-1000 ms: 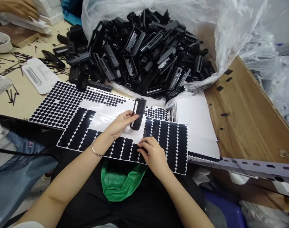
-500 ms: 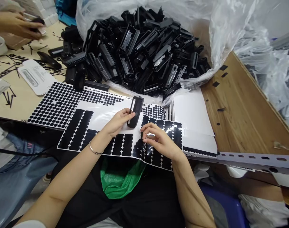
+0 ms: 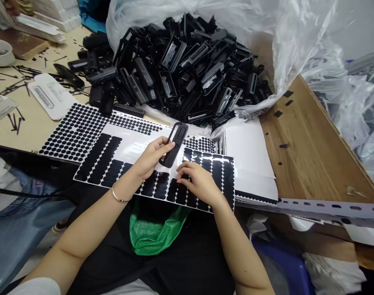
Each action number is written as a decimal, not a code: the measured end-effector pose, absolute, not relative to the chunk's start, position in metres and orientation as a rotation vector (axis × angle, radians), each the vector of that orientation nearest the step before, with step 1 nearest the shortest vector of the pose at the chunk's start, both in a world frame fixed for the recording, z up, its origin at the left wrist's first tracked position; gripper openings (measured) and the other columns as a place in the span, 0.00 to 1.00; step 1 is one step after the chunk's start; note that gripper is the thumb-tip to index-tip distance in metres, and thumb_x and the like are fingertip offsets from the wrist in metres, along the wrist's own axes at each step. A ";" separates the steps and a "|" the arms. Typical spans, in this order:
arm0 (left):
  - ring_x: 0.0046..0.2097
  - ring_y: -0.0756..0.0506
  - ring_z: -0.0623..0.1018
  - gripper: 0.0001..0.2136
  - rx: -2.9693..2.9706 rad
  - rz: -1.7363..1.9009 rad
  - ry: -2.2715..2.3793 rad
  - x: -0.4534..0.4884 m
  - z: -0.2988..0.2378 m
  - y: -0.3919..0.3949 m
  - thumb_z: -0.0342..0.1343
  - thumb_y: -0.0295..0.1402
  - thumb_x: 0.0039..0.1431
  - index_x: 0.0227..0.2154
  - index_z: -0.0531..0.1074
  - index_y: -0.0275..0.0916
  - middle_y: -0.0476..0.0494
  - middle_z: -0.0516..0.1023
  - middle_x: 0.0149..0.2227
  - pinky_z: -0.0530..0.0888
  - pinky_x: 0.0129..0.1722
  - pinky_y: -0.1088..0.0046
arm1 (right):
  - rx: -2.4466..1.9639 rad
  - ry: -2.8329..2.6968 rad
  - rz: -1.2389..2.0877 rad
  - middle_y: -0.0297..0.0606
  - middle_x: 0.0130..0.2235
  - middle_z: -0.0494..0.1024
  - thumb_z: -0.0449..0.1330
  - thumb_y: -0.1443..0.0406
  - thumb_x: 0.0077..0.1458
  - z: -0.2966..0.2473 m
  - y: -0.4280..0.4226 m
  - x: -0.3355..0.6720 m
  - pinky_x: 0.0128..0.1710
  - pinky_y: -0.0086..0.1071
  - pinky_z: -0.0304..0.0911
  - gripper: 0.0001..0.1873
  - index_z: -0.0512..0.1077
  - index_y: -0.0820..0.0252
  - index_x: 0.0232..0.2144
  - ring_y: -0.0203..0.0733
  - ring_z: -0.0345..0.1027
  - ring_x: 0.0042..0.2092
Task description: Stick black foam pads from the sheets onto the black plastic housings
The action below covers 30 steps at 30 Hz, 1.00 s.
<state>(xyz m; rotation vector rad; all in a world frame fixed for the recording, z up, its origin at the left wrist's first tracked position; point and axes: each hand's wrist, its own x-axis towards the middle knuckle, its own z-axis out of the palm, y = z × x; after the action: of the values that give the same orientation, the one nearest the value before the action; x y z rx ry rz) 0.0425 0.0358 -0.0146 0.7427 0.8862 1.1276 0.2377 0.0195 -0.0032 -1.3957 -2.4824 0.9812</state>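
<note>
Pinching a slotted black plastic casing (image 3: 178,139) mid-frame between thumb and fingers, the left hand (image 3: 148,159) holds it over the sticker sheet (image 3: 128,145), while the right hand (image 3: 199,180), just below right, curls its fingers, gripping what I can't tell.

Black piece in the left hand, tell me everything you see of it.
The black piece is long with rounded ends, a textured face and an open slot along one side. It looks like plastic. The left hand has it in its grip, thumb on its face, far end leaning right, above a sticker sheet.
</note>
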 end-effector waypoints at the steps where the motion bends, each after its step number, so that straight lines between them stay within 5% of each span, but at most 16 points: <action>1: 0.24 0.54 0.66 0.13 0.786 1.042 0.836 0.038 -0.010 0.033 0.65 0.42 0.55 0.31 0.70 0.38 0.54 0.69 0.24 0.63 0.23 0.78 | -1.408 -2.486 0.954 0.40 0.46 0.76 0.64 0.73 0.58 -0.007 0.019 0.235 0.48 0.44 0.65 0.07 0.75 0.57 0.30 0.50 0.68 0.49; 9: 0.24 0.49 0.72 0.15 1.632 0.069 -0.018 0.018 0.007 0.024 0.69 0.35 0.51 0.18 0.69 0.40 0.52 0.75 0.21 0.74 0.43 0.68 | -1.411 -2.548 1.031 0.41 0.42 0.71 0.62 0.73 0.59 -0.016 0.029 0.232 0.49 0.45 0.59 0.07 0.73 0.59 0.30 0.49 0.62 0.47; 12: 0.22 0.51 0.72 0.15 1.794 -0.022 0.037 0.027 -0.002 0.017 0.69 0.35 0.52 0.18 0.69 0.40 0.56 0.74 0.19 0.62 0.64 0.57 | -1.306 -2.506 1.223 0.40 0.43 0.70 0.60 0.72 0.61 -0.012 0.033 0.239 0.52 0.46 0.58 0.06 0.72 0.58 0.31 0.48 0.62 0.48; 14: 0.22 0.52 0.71 0.16 1.869 -0.069 0.101 0.032 -0.007 0.011 0.70 0.33 0.51 0.18 0.68 0.40 0.59 0.72 0.18 0.51 0.69 0.52 | -1.235 -2.480 1.331 0.39 0.43 0.71 0.59 0.71 0.62 -0.011 0.036 0.243 0.54 0.47 0.57 0.06 0.71 0.58 0.32 0.48 0.62 0.49; 23: 0.20 0.53 0.69 0.16 1.882 -0.032 0.094 0.028 -0.002 0.004 0.69 0.22 0.46 0.17 0.67 0.40 0.61 0.72 0.17 0.60 0.66 0.60 | -1.056 -2.448 1.440 0.38 0.42 0.72 0.56 0.67 0.65 -0.013 0.041 0.252 0.58 0.49 0.53 0.06 0.67 0.56 0.33 0.48 0.62 0.49; 30: 0.19 0.53 0.68 0.17 1.878 -0.014 0.100 0.028 -0.004 0.001 0.71 0.27 0.47 0.15 0.66 0.40 0.60 0.69 0.16 0.64 0.64 0.63 | -1.003 -2.370 1.514 0.41 0.46 0.71 0.55 0.65 0.66 -0.008 0.037 0.255 0.56 0.46 0.58 0.06 0.68 0.56 0.34 0.48 0.63 0.51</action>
<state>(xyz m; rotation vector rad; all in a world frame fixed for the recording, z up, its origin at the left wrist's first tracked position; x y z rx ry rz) 0.0282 0.0013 -0.0043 1.8785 0.0998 -0.0141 0.2547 0.0368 -0.0078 -1.0035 -2.3698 1.5145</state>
